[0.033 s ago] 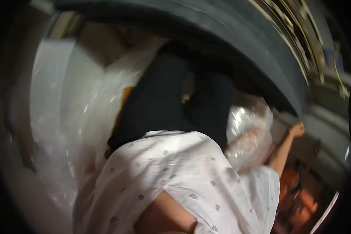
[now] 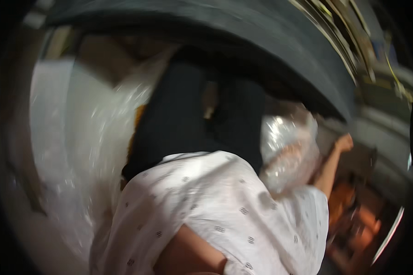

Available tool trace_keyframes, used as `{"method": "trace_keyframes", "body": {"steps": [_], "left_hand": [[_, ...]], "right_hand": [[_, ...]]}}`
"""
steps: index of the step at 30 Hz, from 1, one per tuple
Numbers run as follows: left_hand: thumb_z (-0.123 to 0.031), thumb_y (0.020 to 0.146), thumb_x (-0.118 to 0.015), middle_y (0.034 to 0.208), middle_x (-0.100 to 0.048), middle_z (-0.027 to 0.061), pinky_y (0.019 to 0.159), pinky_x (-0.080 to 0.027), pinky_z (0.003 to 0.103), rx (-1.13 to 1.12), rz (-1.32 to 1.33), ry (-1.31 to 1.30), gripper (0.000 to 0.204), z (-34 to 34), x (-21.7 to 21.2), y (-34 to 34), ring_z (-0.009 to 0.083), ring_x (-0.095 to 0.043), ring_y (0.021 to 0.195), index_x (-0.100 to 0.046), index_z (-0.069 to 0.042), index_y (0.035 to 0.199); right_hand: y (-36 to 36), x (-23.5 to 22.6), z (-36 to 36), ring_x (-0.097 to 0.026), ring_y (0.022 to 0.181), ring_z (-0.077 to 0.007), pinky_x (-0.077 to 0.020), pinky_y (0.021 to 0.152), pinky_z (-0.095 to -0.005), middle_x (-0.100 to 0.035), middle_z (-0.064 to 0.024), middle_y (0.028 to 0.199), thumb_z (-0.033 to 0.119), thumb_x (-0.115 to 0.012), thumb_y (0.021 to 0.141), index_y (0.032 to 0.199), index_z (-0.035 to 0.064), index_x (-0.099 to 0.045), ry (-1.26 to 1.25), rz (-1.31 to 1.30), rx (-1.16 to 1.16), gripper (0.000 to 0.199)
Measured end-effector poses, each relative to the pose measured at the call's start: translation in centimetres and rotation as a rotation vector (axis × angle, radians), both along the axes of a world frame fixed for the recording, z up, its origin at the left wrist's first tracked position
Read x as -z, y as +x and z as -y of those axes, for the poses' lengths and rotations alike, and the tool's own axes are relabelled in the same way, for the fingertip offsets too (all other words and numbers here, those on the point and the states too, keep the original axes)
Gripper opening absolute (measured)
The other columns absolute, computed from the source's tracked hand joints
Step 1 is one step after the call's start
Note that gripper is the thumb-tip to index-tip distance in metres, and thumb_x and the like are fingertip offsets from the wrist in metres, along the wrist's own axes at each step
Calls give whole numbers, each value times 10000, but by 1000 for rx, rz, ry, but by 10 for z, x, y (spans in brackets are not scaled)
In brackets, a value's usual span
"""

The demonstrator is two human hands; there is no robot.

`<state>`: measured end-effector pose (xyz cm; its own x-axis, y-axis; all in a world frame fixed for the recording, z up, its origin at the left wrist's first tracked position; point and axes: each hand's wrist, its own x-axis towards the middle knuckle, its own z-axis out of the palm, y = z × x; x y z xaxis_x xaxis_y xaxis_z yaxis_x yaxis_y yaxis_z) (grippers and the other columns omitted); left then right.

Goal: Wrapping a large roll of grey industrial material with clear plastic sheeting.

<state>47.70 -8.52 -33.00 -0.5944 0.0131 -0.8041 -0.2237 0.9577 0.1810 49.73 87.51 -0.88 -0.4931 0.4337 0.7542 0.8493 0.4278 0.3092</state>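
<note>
My right arm reaches out to the right side, and my right hand (image 2: 343,143) is closed with its fingers curled in. It is near the end of the dark grey surface (image 2: 261,36); blur hides whether anything is inside the fingers. Between that arm and my dark-trousered legs lies a shiny clear plastic bag (image 2: 290,151) with something pinkish showing through. My left hand does not show; the left side of my white patterned shirt (image 2: 202,192) covers that area.
Crumpled clear plastic sheeting (image 2: 96,133) fills the left side, with a brown cardboard piece (image 2: 108,59) behind it. Long thin strips (image 2: 348,41) are stacked at the far right. Blurred orange things (image 2: 360,220) are at the lower right, near a thin white edge (image 2: 389,234).
The whole view has shifted slightly, so most things sit a little further left in the picture. My right hand stays closed and out to the right.
</note>
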Motion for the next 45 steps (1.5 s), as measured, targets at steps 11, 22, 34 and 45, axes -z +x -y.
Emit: {"method": "trace_keyframes", "body": {"steps": [11, 22, 34, 45], "left_hand": [[-420, 880, -491, 1205, -532, 152, 906, -377, 371, -110, -35, -44, 500, 92, -116, -34, 254, -515, 1098, -487, -55, 1221], [-86, 918, -474, 1082, -600, 134, 841, -440, 279, 433, -1166, -8, 255, -52, -330, -248, 210, -579, 976, -547, 31, 1132], [-109, 931, -459, 1092, -570, 23, 775, -393, 181, 257, -1256, 690, 266, -291, -342, -387, 84, -515, 896, -546, 20, 1146], [-186, 929, -489, 835, -517, -62, 571, -298, 135, 68, -1045, 967, 246, -329, -335, -422, 16, -383, 653, -587, -58, 1114]], "right_hand": [[35, 201, 68, -550, 573, -138, -465, 496, -260, -598, -64, 733, 172, -509, 817, 925, 13, -588, -1281, -863, 12, 207], [-37, 283, 59, -614, 805, -298, -492, 720, -360, -620, -192, 901, 318, -603, 798, 975, -44, -562, -1374, -969, 120, 405], [106, 294, 104, -627, 704, -237, -508, 593, -307, -608, -157, 853, 224, -417, 901, 1062, -17, -528, -1584, -1258, 147, 310], [56, 104, 148, -575, 800, -140, -462, 734, -276, -601, -70, 941, 211, -380, 949, 969, 26, -571, -957, -1052, -443, 266]]}}
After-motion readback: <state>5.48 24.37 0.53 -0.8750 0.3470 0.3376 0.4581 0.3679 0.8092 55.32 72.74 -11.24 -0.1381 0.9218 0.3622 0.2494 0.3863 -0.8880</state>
